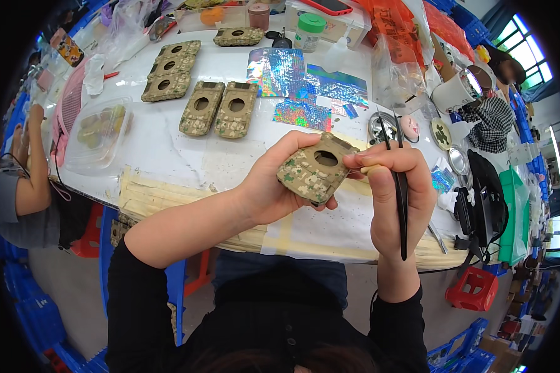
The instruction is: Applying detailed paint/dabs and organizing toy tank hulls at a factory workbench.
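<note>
While the left hand point(274, 186) grips a camouflage-patterned, rounded fabric case with an oval hole point(314, 169) above the table's near edge, the right hand point(395, 193) pinches its corner, fingers also closed round black slim tweezers point(402, 199). A loosened pinch could let the case twist or drop. Below lies a white, tape-edged worktable point(168, 149) crowded with matching cases point(219, 109) and holographic foil sheets point(305, 87), in a busy workshop.

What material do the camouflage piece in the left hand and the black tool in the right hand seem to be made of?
The camouflage piece in the left hand looks like rigid moulded plastic with a matte printed pattern: it has clean edges and a neat round hole. The black tool in the right hand resembles tweezers, probably coated metal: thin, straight, slightly glossy. Neither is certain from the look alone.
</note>
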Tool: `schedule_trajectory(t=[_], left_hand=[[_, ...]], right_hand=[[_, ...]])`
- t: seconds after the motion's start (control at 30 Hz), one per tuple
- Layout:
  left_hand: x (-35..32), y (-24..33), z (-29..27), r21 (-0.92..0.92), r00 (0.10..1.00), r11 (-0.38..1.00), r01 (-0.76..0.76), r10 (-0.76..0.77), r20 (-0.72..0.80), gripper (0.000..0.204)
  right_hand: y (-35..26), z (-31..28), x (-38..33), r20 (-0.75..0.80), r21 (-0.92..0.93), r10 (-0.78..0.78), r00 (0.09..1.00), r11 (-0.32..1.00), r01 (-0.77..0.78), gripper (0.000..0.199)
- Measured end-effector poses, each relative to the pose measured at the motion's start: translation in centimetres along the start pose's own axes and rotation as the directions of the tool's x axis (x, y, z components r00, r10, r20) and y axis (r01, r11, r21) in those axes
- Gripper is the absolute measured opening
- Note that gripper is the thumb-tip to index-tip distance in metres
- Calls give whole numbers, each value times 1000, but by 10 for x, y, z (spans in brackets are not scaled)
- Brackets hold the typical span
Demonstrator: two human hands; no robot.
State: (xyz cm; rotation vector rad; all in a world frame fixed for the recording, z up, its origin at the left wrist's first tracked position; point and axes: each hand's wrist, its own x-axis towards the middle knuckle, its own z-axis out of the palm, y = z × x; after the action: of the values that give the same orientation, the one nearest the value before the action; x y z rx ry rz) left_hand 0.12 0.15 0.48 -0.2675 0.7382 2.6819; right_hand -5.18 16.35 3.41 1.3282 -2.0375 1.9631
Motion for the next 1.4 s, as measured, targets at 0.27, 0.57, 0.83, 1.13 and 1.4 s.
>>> schedule_trajectory(t=[0.27, 0.57, 0.83, 1.13, 1.4], left_hand=[[2, 1, -4, -5, 997, 1000, -7, 8, 73, 48], [6, 2, -12, -20, 981, 981, -194, 193, -19, 49], [6, 8, -24, 27, 959, 959, -282, 280, 45, 50], [4, 9, -22, 47, 938, 937, -345, 347, -19, 51], [5, 10, -24, 12, 935, 935, -353, 353, 17, 50]], right_hand=[[2, -13, -5, -191, 69, 37, 981, 997, -24, 9], [30, -48, -23, -105, -835, -287, 952, 546, 72, 11], [37, -47, -29, -24, -861, -175, 984, 505, 69, 23], [4, -21, -71, -98, -230, 155, 983, 958, -174, 57], [21, -15, -60, 105, -58, 443, 890, 897, -439, 18]])
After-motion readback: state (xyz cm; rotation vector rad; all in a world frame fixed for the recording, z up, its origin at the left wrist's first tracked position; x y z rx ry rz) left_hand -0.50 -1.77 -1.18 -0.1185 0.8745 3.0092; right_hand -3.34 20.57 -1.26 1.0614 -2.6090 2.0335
